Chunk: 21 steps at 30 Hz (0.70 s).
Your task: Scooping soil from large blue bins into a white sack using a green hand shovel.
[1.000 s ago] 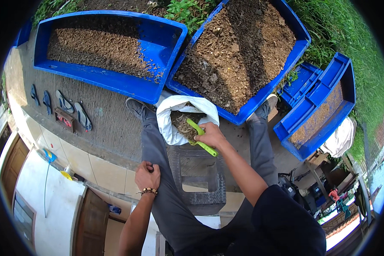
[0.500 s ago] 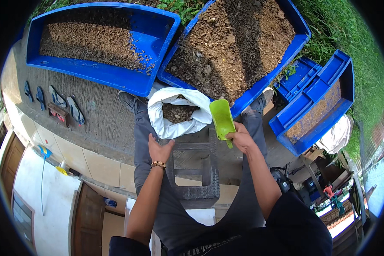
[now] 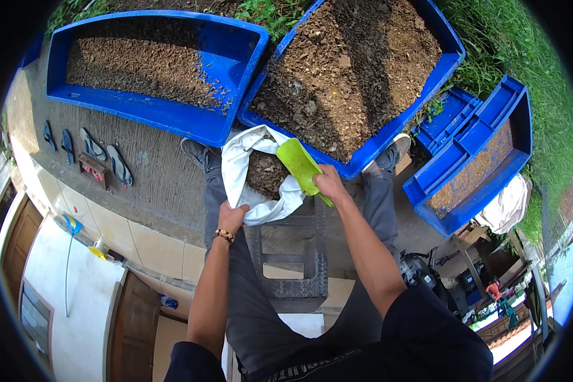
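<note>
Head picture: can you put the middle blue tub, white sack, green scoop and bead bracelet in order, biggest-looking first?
1. Middle blue tub
2. White sack
3. Green scoop
4. Bead bracelet

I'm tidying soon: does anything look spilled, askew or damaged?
No clear spill or damage. The large left tray looks uneven: its brown material lies mostly leftward, leaving bare blue at the right. The white sack looks lopsided, its rim in the left hand.

Dark short-sleeved shirt [image 3: 430,334]; grey trousers [image 3: 240,290]; grey shoes [image 3: 196,153]; beaded bracelet [image 3: 223,235].
</note>
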### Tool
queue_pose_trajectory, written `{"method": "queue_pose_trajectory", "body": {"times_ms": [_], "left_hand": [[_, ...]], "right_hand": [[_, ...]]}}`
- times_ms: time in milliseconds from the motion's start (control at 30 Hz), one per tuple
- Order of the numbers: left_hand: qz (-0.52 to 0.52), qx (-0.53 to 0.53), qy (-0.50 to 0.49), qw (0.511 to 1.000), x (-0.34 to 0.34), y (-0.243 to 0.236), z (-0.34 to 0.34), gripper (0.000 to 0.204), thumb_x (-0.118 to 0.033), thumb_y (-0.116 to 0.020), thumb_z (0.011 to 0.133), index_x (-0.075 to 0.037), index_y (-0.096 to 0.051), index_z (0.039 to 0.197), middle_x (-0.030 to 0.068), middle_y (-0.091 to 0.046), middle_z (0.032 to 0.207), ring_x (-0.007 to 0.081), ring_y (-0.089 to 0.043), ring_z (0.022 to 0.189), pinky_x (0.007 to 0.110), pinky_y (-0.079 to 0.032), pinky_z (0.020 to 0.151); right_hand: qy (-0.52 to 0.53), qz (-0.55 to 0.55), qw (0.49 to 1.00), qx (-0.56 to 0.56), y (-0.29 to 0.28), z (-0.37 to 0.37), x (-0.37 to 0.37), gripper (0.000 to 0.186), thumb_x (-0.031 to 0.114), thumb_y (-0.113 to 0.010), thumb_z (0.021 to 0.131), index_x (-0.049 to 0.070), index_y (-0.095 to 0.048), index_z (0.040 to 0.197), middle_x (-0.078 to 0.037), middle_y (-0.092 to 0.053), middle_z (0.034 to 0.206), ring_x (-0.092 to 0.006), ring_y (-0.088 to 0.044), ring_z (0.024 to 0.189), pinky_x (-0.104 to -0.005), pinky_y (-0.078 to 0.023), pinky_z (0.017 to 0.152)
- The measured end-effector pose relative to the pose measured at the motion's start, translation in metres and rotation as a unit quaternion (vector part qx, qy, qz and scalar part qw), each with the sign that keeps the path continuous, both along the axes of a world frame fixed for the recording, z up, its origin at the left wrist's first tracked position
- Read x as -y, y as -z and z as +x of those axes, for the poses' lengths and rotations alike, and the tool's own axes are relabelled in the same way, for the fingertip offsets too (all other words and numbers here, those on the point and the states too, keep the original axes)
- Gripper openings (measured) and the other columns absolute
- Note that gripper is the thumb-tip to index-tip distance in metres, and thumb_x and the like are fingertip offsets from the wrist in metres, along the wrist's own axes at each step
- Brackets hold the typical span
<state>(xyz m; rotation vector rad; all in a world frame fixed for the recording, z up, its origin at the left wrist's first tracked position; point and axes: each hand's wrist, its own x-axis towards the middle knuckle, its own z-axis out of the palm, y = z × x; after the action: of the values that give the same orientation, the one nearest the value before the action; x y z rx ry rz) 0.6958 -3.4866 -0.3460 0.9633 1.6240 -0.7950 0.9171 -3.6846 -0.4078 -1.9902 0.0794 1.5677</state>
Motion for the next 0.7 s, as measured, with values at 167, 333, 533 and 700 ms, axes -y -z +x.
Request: {"method": "queue_pose_trajectory", "body": {"times_ms": [167, 333, 533, 700], "left_hand": [[0.074, -0.096, 0.083, 0.989, 0.006, -0.003, -0.003, 0.041, -0.021, -0.071, 0.071, 0.006, -0.068, 0.102, 0.0245, -0.072, 0.096, 0.0345, -0.072, 0.085, 0.039, -0.056, 0.070], [0.093, -0.033, 0.137, 0.986, 0.021, 0.003, -0.016, 0.043, -0.024, -0.071, 0.071, 0.003, -0.067, 0.104, 0.0255, -0.071, 0.095, 0.0388, -0.069, 0.095, 0.045, -0.053, 0.087], [0.055, -0.041, 0.039, 0.997, 0.043, 0.017, -0.014, 0.057, -0.024, -0.083, 0.071, 0.006, -0.059, 0.114, 0.0208, -0.068, 0.104, 0.0313, -0.071, 0.088, 0.039, -0.060, 0.069], [0.173, -0.027, 0.218, 0.960, 0.046, 0.002, 0.017, 0.078, -0.031, -0.084, 0.068, 0.003, -0.050, 0.130, 0.0237, -0.060, 0.122, 0.0372, -0.059, 0.114, 0.042, -0.047, 0.099]], "right_hand": [[-0.063, -0.044, 0.997, 0.016, -0.015, -0.003, -0.008, 0.030, 0.011, -0.049, 0.070, -0.006, -0.069, 0.084, -0.030, -0.068, 0.083, -0.0418, -0.068, 0.086, -0.0452, -0.051, 0.079], [0.051, -0.022, 0.997, -0.058, -0.025, 0.010, 0.001, 0.026, 0.010, -0.049, 0.067, -0.008, -0.064, 0.078, -0.023, -0.063, 0.070, -0.0366, -0.064, 0.074, -0.0439, -0.049, 0.071], [0.095, 0.017, 0.995, 0.008, -0.044, 0.000, 0.032, 0.037, 0.005, -0.050, 0.069, -0.006, -0.061, 0.102, -0.021, -0.065, 0.088, -0.0339, -0.064, 0.084, -0.0404, -0.048, 0.077], [0.401, -0.044, 0.914, -0.041, -0.047, 0.028, 0.059, 0.041, 0.000, -0.048, 0.073, -0.003, -0.052, 0.113, -0.014, -0.061, 0.094, -0.0263, -0.062, 0.079, -0.0344, -0.049, 0.075]]}}
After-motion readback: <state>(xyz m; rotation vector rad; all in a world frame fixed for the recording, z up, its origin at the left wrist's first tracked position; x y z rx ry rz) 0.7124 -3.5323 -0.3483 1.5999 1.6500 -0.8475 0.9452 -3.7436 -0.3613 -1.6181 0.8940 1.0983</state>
